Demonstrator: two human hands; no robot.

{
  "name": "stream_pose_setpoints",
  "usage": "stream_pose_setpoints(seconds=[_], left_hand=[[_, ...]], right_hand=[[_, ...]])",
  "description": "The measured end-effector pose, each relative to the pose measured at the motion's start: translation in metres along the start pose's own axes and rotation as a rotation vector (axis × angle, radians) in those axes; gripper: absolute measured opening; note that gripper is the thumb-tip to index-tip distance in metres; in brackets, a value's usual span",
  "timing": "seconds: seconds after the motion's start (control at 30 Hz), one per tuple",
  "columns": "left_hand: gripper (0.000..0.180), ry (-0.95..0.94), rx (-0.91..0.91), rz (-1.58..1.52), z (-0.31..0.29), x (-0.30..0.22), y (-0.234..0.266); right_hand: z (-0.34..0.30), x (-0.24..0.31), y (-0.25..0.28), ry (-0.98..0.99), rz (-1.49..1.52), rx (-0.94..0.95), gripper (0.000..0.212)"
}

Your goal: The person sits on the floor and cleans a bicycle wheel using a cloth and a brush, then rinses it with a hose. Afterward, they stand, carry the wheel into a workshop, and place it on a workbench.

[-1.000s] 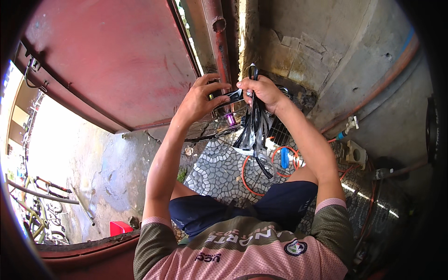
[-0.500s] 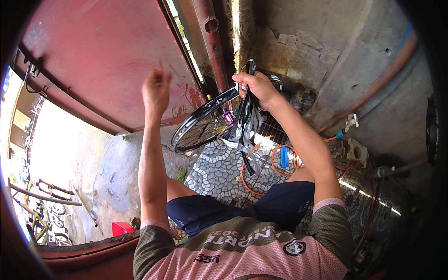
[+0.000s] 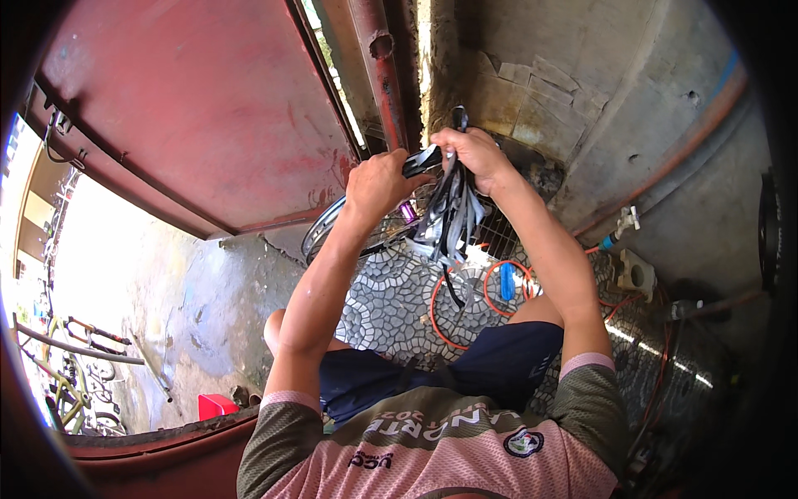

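Note:
A bicycle wheel (image 3: pixel 326 226) with a dark rim and a purple hub leans by the red metal panel. My left hand (image 3: pixel 378 185) is closed over the upper part of its rim, with the thumb below. Close beside it, my right hand (image 3: pixel 478 158) grips a bundle of black and silver-grey strips (image 3: pixel 449 220), thin and ribbon-like. Their loose ends dangle below the fist, and a dark loop sticks up above it. The bundle covers part of the wheel.
An orange hose (image 3: pixel 435 312) curls on the pebble-patterned floor (image 3: pixel 374 308) beside a blue object (image 3: pixel 507 281). A drain grate (image 3: pixel 499 237) lies near the wall. The red panel (image 3: pixel 191 108) rises at left; a tap (image 3: pixel 628 220) is at right. Bicycles (image 3: pixel 79 391) stand far left.
My left hand has come down and right, from the air in front of the red panel onto the wheel rim. The right hand has shifted slightly right with the strips, which hang more spread.

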State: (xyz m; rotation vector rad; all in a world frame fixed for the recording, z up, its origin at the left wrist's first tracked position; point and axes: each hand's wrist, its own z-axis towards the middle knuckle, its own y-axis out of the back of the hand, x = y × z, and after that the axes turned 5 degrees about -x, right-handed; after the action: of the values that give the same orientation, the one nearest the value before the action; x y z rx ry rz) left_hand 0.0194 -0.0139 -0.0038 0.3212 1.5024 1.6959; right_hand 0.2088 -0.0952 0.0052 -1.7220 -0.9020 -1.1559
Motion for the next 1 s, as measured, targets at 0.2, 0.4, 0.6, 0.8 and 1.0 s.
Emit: stream_pose_setpoints(seconds=[0.2, 0.4, 0.6, 0.8, 1.0], left_hand=[[0.049, 0.019, 0.041, 0.022, -0.01, -0.003, 0.008], [0.039, 0.094, -0.032, 0.022, -0.025, 0.055, 0.018], [0.027, 0.001, -0.128, -0.036, -0.055, 0.118, 0.032], [0.029, -0.036, -0.182, -0.279, -0.061, 0.189, 0.01], [0.025, 0.244, -0.252, -0.245, -0.125, 0.284, 0.032]], right_hand=[[0.017, -0.003, 0.097, 0.157, 0.388, -0.054, 0.034], [0.016, 0.023, 0.243, 0.421, 0.409, -0.518, 0.025], [0.041, 0.019, 0.313, 0.277, 0.51, -0.697, 0.021], [-0.002, 0.031, 0.457, 0.513, 0.561, -0.907, 0.02], [-0.001, 0.026, 0.402, 0.458, 0.301, -1.085, 0.033]])
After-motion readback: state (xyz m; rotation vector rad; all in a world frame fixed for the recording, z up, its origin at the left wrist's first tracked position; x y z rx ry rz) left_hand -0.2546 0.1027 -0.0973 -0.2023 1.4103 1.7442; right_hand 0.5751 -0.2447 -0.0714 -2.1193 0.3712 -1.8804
